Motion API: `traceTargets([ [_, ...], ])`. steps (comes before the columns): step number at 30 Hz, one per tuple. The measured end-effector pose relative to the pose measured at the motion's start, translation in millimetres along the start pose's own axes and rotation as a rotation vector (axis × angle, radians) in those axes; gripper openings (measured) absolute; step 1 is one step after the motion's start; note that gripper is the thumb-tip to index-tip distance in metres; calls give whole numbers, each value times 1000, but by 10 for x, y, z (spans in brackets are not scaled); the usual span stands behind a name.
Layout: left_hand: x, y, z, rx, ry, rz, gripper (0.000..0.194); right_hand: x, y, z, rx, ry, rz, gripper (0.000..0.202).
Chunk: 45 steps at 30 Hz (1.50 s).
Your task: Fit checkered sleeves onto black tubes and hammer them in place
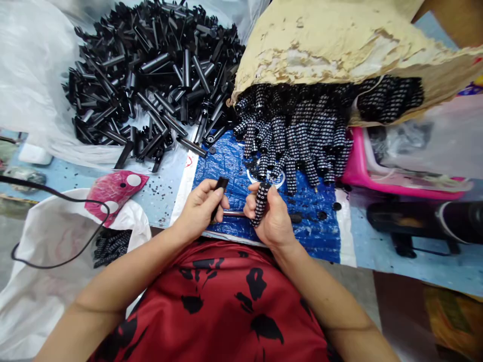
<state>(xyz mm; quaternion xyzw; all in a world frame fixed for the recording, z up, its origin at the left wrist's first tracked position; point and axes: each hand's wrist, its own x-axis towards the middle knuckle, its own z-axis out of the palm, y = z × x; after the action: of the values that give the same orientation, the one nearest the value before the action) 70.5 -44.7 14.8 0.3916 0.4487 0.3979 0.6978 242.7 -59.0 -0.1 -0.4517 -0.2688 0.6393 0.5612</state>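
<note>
My left hand [202, 206] is closed around a short black plastic piece [220, 193], which stands up between thumb and fingers. In my right hand [275, 218] is a black cylinder with rows of small white squares [261, 201], held upright and slightly tilted. The two pieces are apart, a short way above a blue plastic sheet [234, 166]. Behind the hands lies a thin metal rod [234, 214], partly hidden by my right hand. A dark end [296, 218] shows to the right of that hand; whether it belongs to the rod I cannot tell.
A big heap of black plastic pieces [151, 65] fills the back left. Patterned cylinders [298, 136] spill from a torn paper sack [320, 40]. A white bag [30, 281] with patterned pieces, a pink pouch [116, 193], a pink tray [407, 187] and a black cylindrical device [407, 220] flank me.
</note>
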Motion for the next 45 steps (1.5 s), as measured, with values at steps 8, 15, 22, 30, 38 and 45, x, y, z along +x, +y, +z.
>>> traceTargets([
  [8, 45, -112, 213, 363, -61, 254, 25, 28, 75, 46, -385, -51, -267, 56],
  [15, -75, -8, 30, 257, -96, 58, 38, 67, -118, -333, -1102, -447, -961, 113],
  [22, -26, -3, 172, 143, 87, 33, 57, -58, -100, -237, -1179, -335, -1115, 112],
  [30, 30, -25, 116, -176, -53, -112, 41, -110, -107, -238, -1457, -222, -1163, 99],
  [38, 59, 5, -58, -275, -61, -354, 49, -146, 15, -246, -1407, -290, -1100, 104],
  [45, 28, -87, -38, -373, -107, -411, 56, -132, 52, -214, -1353, -291, -1012, 113],
])
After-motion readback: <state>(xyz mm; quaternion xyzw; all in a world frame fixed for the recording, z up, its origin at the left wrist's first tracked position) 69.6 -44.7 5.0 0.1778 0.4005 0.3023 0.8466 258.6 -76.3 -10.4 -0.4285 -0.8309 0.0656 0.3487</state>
